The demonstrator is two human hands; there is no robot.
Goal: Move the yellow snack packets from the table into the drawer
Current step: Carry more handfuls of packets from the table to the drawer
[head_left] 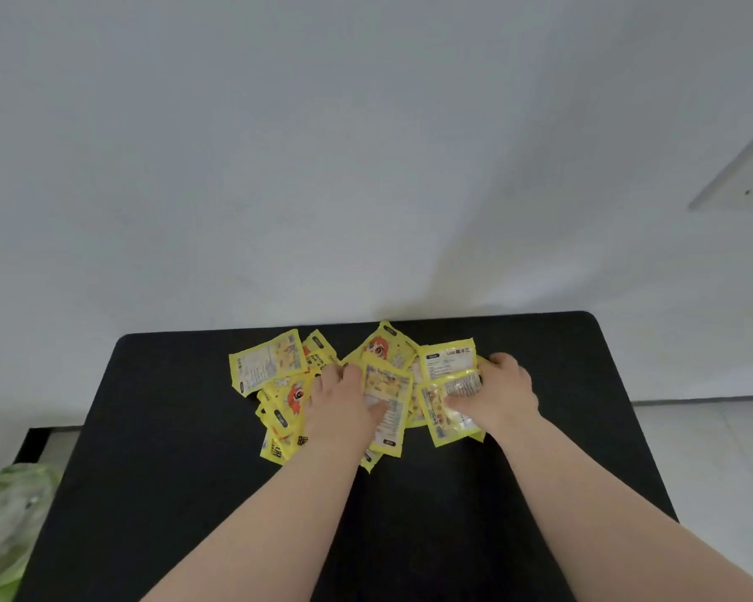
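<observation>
Several yellow snack packets (267,361) lie in a loose, overlapping heap at the far middle of a black table (561,427). My left hand (344,406) rests on the left-middle of the heap, its thumb pinching a packet (388,406) that stands slightly lifted. My right hand (496,395) is at the heap's right side, fingers curled around a crinkled packet (446,410), thumb pressed on top. No drawer is in view.
A white wall rises right behind the table's far edge. A wall socket plate (744,171) is at the upper right. A green and clear plastic bag (5,523) sits low on the left beside the table. Light floor shows on the right.
</observation>
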